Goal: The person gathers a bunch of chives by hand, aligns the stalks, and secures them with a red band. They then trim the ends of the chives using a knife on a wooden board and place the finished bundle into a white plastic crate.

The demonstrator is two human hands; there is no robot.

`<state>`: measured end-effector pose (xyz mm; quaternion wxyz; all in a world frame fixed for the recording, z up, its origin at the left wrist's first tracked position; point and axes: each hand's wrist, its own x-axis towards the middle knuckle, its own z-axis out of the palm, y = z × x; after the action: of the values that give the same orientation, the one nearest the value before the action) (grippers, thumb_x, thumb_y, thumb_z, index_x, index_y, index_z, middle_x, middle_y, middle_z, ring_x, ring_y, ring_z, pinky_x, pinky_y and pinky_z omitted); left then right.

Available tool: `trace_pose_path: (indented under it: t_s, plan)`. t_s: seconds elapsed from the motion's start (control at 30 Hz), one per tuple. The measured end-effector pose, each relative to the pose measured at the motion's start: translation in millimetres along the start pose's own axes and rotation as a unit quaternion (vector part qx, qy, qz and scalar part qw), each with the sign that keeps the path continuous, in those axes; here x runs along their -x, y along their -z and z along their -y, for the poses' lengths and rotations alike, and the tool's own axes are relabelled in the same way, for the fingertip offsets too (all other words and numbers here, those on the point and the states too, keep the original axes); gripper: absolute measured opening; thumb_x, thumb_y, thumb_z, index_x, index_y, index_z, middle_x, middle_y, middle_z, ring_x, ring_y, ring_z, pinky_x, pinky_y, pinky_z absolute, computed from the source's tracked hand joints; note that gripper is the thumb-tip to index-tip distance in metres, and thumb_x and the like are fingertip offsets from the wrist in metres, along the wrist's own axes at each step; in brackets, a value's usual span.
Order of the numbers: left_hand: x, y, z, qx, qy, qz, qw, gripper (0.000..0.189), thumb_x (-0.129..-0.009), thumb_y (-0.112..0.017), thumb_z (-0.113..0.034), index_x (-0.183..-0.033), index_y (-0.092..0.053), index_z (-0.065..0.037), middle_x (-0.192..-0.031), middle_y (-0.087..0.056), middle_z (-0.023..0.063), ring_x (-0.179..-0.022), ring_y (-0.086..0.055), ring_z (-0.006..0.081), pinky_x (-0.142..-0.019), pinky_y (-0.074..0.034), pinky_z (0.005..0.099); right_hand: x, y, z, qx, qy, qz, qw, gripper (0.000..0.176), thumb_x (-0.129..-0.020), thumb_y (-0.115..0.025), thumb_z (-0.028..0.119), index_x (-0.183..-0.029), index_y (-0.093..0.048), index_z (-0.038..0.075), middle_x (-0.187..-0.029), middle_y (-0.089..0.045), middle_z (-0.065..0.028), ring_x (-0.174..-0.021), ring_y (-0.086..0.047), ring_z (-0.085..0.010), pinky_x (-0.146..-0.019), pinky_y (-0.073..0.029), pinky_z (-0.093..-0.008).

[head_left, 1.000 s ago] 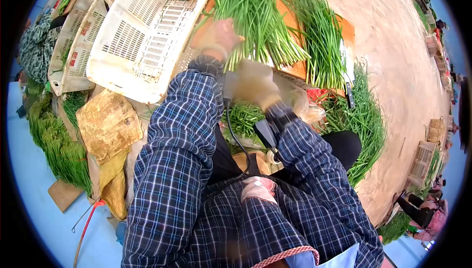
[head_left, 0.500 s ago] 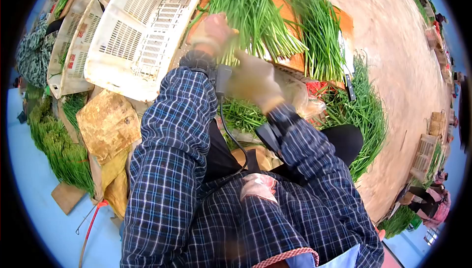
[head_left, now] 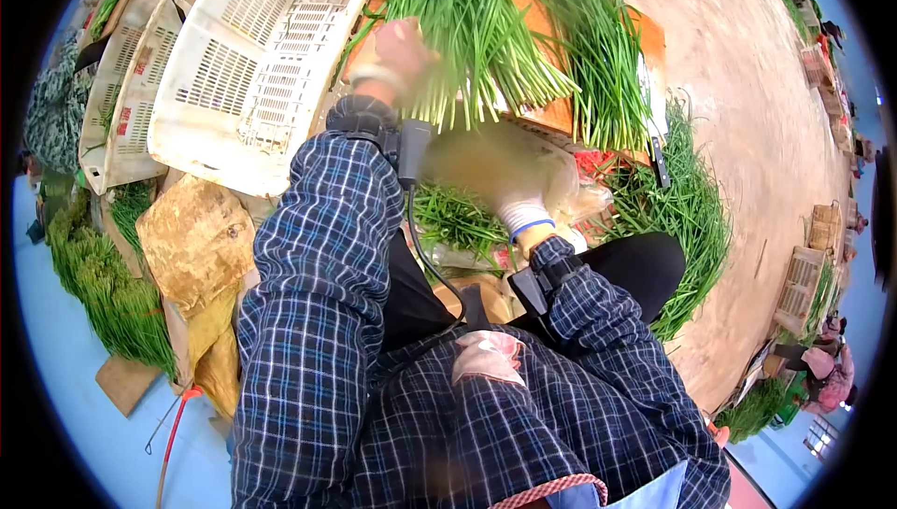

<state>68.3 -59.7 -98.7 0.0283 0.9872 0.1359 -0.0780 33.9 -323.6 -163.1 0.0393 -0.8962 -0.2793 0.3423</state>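
A gloved left hand, my left hand [head_left: 404, 53], is at the left edge of a spread pile of long green stalks [head_left: 472, 28] on an orange board [head_left: 654, 42]; its fingers are blurred and partly hidden against the stalks. My right hand [head_left: 495, 168], in a pale glove with a blue-striped cuff, is smeared by motion below the pale stalk ends. A second bunch of green stalks [head_left: 598, 56] lies right of the pile. Beside that bunch is a knife [head_left: 659, 162] with a black handle.
A white plastic crate [head_left: 220, 79] stands at the upper left, with more crates [head_left: 140, 89] behind it. Loose greens [head_left: 696, 219] are heaped by my right knee, and short cuttings [head_left: 458, 219] lie between my legs. A person [head_left: 827, 374] is at the far right.
My right hand has moved down and slightly right, away from the stalks and my left hand. My left hand has shifted slightly up and left. The whole view has drifted slightly left.
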Motion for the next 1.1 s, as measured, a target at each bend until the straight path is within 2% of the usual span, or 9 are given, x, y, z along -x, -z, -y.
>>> trace_pose_path:
  t_s: [0.13,0.27,0.37,0.5,0.63,0.8,0.97,1.07,1.1]
  plan:
    - [-8.8,-11.5,9.6,-0.001,-0.021,-0.14,0.99,0.034,-0.074,-0.073,-0.034,-0.09,-0.067,-0.005,-0.088,-0.068,0.0149,-0.085,-0.065,0.029,-0.077,-0.052,0.0389,-37.8,-13.8,-15.6,-0.139,0.002,-0.12,0.983,0.047,-0.087,-0.061,0.038,-0.13,-0.051,0.02,-0.113,-0.065,-0.0167,-0.102,-0.064,-0.0334,-0.089,-0.05,-0.0418]
    - [22.9,73.3,-25.7,0.134,-0.006,0.154,0.979,0.052,-0.08,-0.064,-0.057,-0.068,-0.069,-0.007,-0.069,-0.067,0.0103,-0.065,-0.063,0.0248,-0.066,-0.05,0.0375,-50.3,-13.5,-3.3,-0.283,0.071,-0.161,0.943,0.035,-0.086,-0.059,0.043,-0.106,-0.068,0.016,-0.101,-0.067,-0.0164,-0.095,-0.064,-0.0342,-0.085,-0.05,-0.0408]
    - [21.3,22.2,-26.0,0.267,-0.085,0.198,0.939,0.06,-0.082,-0.062,-0.059,-0.063,-0.067,-0.002,-0.057,-0.061,0.0055,-0.057,-0.056,0.0175,-0.06,-0.046,0.0345,-15.8,4.2,14.8,-0.251,0.076,-0.188,0.946,0.035,-0.085,-0.059,0.044,-0.105,-0.068,0.017,-0.094,-0.068,-0.0158,-0.09,-0.065,-0.0347,-0.081,-0.051,-0.0417]
    - [10.6,1.9,-27.2,0.346,-0.053,0.179,0.92,0.039,-0.082,-0.068,-0.038,-0.086,-0.069,0.001,-0.071,-0.066,0.009,-0.064,-0.057,0.016,-0.063,-0.047,0.0325,-17.6,15.7,31.5,-0.303,0.098,-0.154,0.935,0.03,-0.089,-0.06,0.033,-0.104,-0.068,0.01,-0.086,-0.069,-0.0115,-0.076,-0.066,-0.0258,-0.071,-0.051,-0.0354]
    - [16.9,17.6,-28.9,0.462,-0.057,0.178,0.867,0.032,-0.082,-0.068,-0.03,-0.093,-0.068,0.0,-0.075,-0.066,0.0047,-0.066,-0.056,0.0127,-0.064,-0.046,0.0297,-39.2,8.3,30.5,-0.611,0.175,-0.102,0.765,0.02,-0.092,-0.058,0.014,-0.101,-0.066,-0.001,-0.077,-0.064,-0.003,-0.069,-0.057,-0.0097,-0.065,-0.047,-0.0232]
    - [23.5,31.8,-24.5,0.433,-0.082,0.201,0.875,0.034,-0.081,-0.069,-0.03,-0.098,-0.068,0.0,-0.079,-0.067,0.0046,-0.069,-0.057,0.0119,-0.064,-0.047,0.0293,-96.9,-16.3,15.3,-0.34,0.335,-0.161,0.864,0.017,-0.092,-0.058,0.014,-0.097,-0.066,0.0,-0.078,-0.062,-0.0022,-0.068,-0.054,-0.0098,-0.065,-0.045,-0.0231]
    - [21.7,26.3,-27.9,0.474,-0.092,0.155,0.862,0.038,-0.079,-0.072,-0.027,-0.102,-0.067,0.003,-0.084,-0.07,0.0082,-0.074,-0.061,0.0139,-0.069,-0.049,0.0317,-28.9,33.4,41.7,-0.602,0.264,-0.169,0.734,0.014,-0.091,-0.058,0.014,-0.096,-0.065,0.003,-0.079,-0.063,-0.0014,-0.068,-0.055,-0.0113,-0.065,-0.045,-0.0234]
    - [33.1,61.7,-37.9,0.454,-0.05,0.175,0.872,0.033,-0.08,-0.072,-0.024,-0.1,-0.067,0.002,-0.08,-0.068,0.0061,-0.07,-0.059,0.0114,-0.066,-0.048,0.0286,-36.0,27.9,40.5,-0.391,0.289,-0.25,0.837,0.013,-0.091,-0.057,0.015,-0.097,-0.062,0.004,-0.082,-0.062,-0.003,-0.07,-0.057,-0.0137,-0.066,-0.046,-0.0255]
    - [33.7,71.2,-37.1,0.432,-0.083,0.211,0.873,0.051,-0.086,-0.067,-0.037,-0.113,-0.062,0.005,-0.101,-0.069,0.015,-0.088,-0.064,0.0218,-0.08,-0.05,0.0338,-44.7,22.6,38.0,-0.266,0.301,-0.29,0.869,0.013,-0.09,-0.057,0.015,-0.098,-0.06,0.005,-0.083,-0.062,-0.0037,-0.071,-0.057,-0.0146,-0.067,-0.046,-0.0266]
